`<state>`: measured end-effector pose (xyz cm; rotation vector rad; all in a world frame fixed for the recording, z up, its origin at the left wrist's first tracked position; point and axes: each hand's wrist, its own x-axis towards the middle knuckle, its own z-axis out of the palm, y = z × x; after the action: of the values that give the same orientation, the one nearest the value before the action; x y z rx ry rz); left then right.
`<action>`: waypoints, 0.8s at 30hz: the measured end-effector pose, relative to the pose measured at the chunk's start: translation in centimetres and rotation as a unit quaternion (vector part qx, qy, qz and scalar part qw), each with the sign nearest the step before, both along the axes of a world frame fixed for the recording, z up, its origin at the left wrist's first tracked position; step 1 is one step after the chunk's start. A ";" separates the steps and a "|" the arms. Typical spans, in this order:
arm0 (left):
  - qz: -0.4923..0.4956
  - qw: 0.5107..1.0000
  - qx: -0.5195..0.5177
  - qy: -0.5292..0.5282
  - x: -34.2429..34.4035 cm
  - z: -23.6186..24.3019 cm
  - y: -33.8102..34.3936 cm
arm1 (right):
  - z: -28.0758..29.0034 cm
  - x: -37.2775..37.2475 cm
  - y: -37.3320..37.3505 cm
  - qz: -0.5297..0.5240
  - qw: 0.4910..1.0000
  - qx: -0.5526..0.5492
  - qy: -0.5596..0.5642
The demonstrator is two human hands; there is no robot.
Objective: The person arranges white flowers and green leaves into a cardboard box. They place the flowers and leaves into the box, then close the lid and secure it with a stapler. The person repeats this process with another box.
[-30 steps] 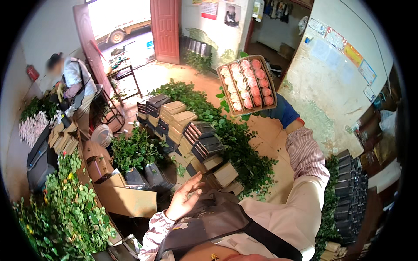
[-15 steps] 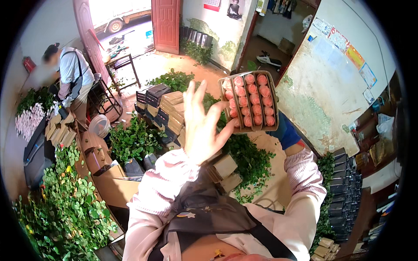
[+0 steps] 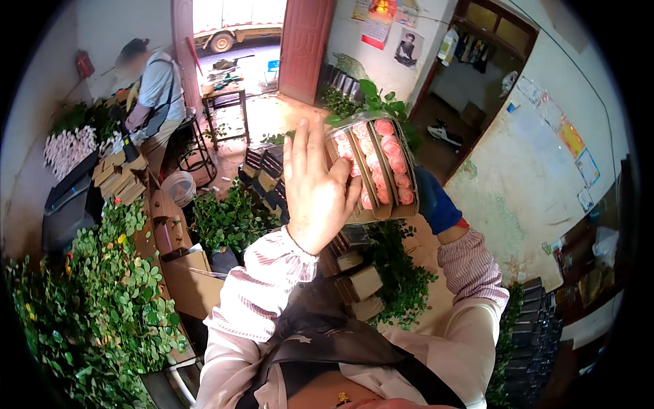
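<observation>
A bunch of pink-coral roses (image 3: 392, 153) is up in front of me, its heads packed in rows between brown cardboard strips, with clear wrap around the edge. Green leaves (image 3: 381, 101) stick out beyond its far side. My right hand (image 3: 437, 203), in a blue glove, holds the bunch from behind on the right; its fingers are hidden by the flowers. On the left side, my bare left hand (image 3: 315, 198) lies flat against the packing with its fingers stretched out, the thumb side touching the bunch's near left edge.
Leafy stems (image 3: 88, 307) heap up at the left. Cardboard-wrapped bundles (image 3: 357, 283) and more foliage (image 3: 402, 279) lie below my hands. A co-worker (image 3: 160, 92) stands at the far left beside pale flowers (image 3: 70, 146). Dark sleeves (image 3: 531, 341) line the right side.
The bunch has tilted, so its rows slant and leaves show behind it. My left hand has gone from spread fingers to a flatter palm along its left side. The view has shifted.
</observation>
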<state>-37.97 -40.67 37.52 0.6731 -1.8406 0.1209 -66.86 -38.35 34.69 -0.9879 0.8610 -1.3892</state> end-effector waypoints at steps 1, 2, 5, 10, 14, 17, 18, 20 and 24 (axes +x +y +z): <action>0.014 1.000 0.005 0.007 0.8 -0.2 -0.1 | 0.2 0.9 -0.3 0.007 1.000 -0.005 0.026; 0.026 1.000 0.012 0.011 1.5 -0.3 -0.1 | 0.5 1.7 -0.6 0.014 0.998 -0.011 0.053; 0.067 0.997 0.027 0.023 3.8 -0.6 0.0 | 1.5 4.7 -1.4 0.005 0.989 0.003 0.145; 0.108 0.993 0.039 0.024 7.1 -0.9 -0.2 | 1.7 8.6 -3.4 0.021 0.987 0.012 0.161; 0.136 0.989 0.045 0.035 9.6 -2.0 -0.6 | 3.7 13.6 -3.0 0.005 0.984 0.075 0.163; 0.113 0.992 0.040 0.040 11.4 -2.9 -0.6 | 3.7 14.8 -3.7 0.017 0.981 0.065 0.184; 0.100 0.993 0.041 0.040 12.1 -3.3 -0.4 | 3.5 14.8 -4.1 0.028 0.981 0.068 0.177; 0.062 0.995 0.027 0.073 13.7 -4.9 -0.1 | 2.9 14.8 -5.2 0.054 0.985 0.075 0.147; 0.036 0.983 -0.019 0.179 17.0 -8.7 1.8 | 0.7 12.8 -8.4 0.246 0.968 0.049 -0.033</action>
<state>-20.95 -38.86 28.84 0.6869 -1.4671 0.0762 -54.09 -46.76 35.40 -0.9899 0.5760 -0.9403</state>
